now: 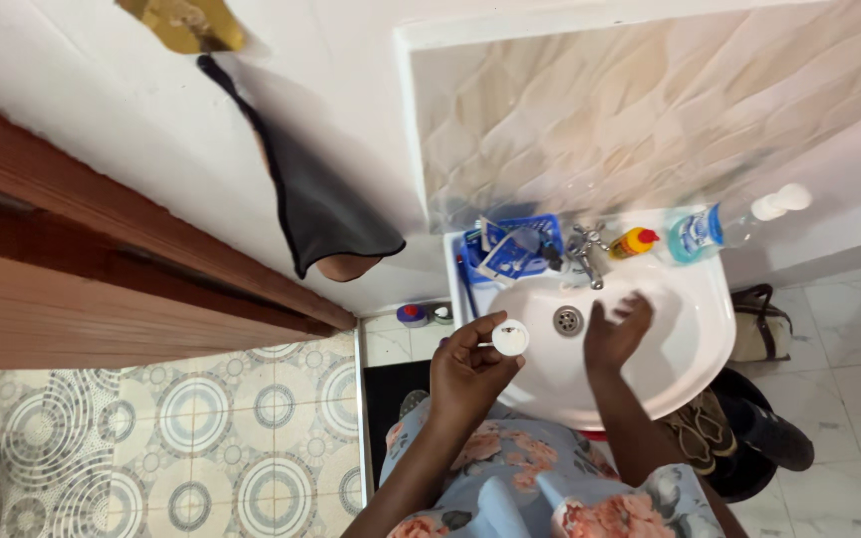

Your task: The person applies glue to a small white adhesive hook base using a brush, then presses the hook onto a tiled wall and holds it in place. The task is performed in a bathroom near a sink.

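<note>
My left hand holds a small round white object by a short stem, at the left rim of a white washbasin. My right hand hangs over the basin bowl with fingers apart, holding nothing, just right of the metal drain and below the chrome tap.
A blue basket with toiletries sits at the basin's back left. A yellow bottle with a red cap and a clear pump bottle with blue liquid stand behind the tap. A dark cloth hangs on the wall. Shoes and a bag lie on the floor.
</note>
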